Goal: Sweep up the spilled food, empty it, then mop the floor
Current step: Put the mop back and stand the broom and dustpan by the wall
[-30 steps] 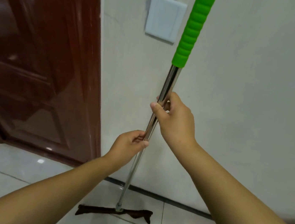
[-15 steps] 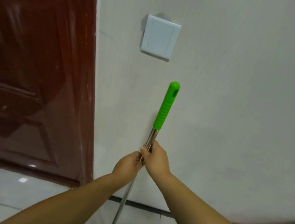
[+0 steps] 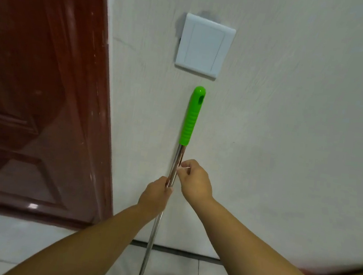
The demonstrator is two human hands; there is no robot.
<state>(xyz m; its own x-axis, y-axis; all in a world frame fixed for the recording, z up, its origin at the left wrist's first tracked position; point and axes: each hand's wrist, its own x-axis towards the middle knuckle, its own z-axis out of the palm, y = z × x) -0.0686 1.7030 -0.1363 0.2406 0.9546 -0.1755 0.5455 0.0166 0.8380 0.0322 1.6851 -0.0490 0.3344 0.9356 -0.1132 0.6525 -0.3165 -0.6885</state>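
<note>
Left hand (image 3: 155,197) grips mop (image 3: 172,173) shaft, fingers curled round. Right hand (image 3: 195,181) pinches shaft just above, below green grip.

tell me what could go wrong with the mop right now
1. Both hands, left and right, grip only the smooth steel pole, not the green ribbed grip, so it may slip or twist.
2. The grip's tip sits close under the white wall switch plate and could knock it.
</note>
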